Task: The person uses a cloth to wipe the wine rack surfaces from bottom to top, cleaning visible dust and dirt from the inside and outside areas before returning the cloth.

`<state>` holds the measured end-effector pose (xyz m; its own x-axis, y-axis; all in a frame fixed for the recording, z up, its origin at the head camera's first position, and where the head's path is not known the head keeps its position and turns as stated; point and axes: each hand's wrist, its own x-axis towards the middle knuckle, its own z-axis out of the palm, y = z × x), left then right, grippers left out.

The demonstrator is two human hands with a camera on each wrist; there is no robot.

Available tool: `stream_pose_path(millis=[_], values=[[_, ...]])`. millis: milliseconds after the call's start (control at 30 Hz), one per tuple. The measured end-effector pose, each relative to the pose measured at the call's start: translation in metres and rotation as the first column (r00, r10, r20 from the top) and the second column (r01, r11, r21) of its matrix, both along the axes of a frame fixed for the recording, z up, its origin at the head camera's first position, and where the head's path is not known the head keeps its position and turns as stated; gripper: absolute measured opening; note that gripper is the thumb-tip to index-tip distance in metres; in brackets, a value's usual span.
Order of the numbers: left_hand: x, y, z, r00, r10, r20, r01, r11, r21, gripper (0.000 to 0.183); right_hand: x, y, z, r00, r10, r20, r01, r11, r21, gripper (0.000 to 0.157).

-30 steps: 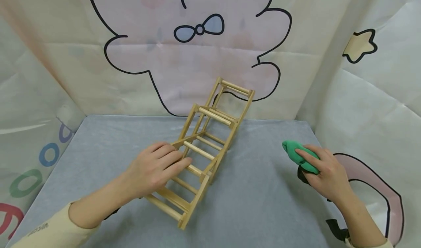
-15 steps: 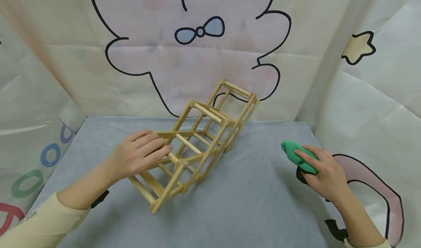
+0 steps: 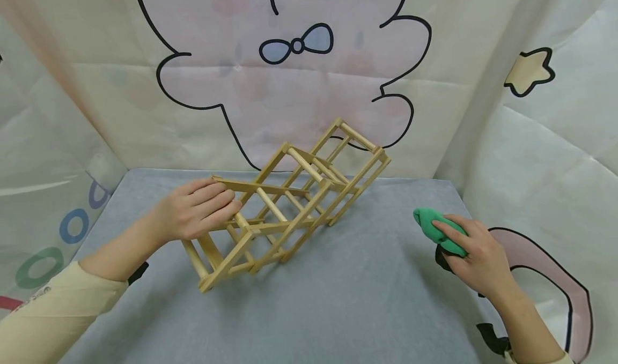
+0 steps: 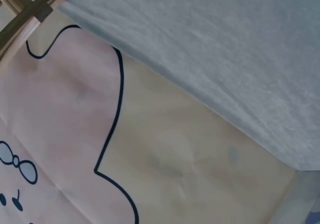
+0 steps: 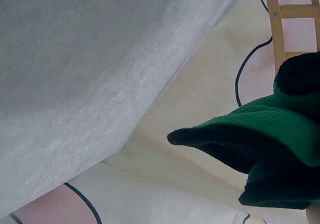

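A light wooden rack [image 3: 260,186] of slats and round dowels, a jointed frame, slants across the middle of the head view. My left hand [image 3: 195,211] grips its near left end, and the fingertips are partly hidden behind the wood. Only a corner of the rack [image 4: 25,26] enters the left wrist view at upper left. On the right, apart from the rack, my right hand [image 3: 485,259] holds a bunched green cloth [image 3: 429,223] between thumb and fingers. Its folded tip and dark, shaded underside show in the right wrist view, where the cloth [image 5: 260,116] hides most of the hand.
A grey-blue cloth covers the table [image 3: 347,299]. Behind it hangs a pale backdrop [image 3: 289,90] with a cartoon animal, and printed side sheets [image 3: 555,139] stand close at left and right.
My left hand has moved left and away from me, swinging the rack's near end leftward and turning the frame. The right hand with the green cloth has stayed nearly still.
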<state>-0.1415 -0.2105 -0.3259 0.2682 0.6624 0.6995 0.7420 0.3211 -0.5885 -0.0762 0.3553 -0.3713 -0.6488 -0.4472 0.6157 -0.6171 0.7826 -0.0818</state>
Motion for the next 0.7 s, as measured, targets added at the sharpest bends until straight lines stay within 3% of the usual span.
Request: stream_pose_path(millis=[200,400,700], values=[[-0.01,-0.005,0.004,1.0,0.02,0.013,-0.02,1.0,-0.003,0.016,0.0,0.0,0.0,1.0,-0.014,0.006,0.014,1.0,0.01,0.058],[-0.012,-0.012,0.007,0.991,0.071,0.11,-0.076,0.996,0.04,0.018,0.0,0.001,-0.002,1.0,-0.014,0.017,0.014,1.0,0.015,0.059],[-0.012,-0.027,0.0,0.929,0.18,0.324,-0.187,0.982,-0.012,0.022,0.0,0.001,-0.005,1.0,-0.017,0.022,0.016,1.0,0.014,0.059]])
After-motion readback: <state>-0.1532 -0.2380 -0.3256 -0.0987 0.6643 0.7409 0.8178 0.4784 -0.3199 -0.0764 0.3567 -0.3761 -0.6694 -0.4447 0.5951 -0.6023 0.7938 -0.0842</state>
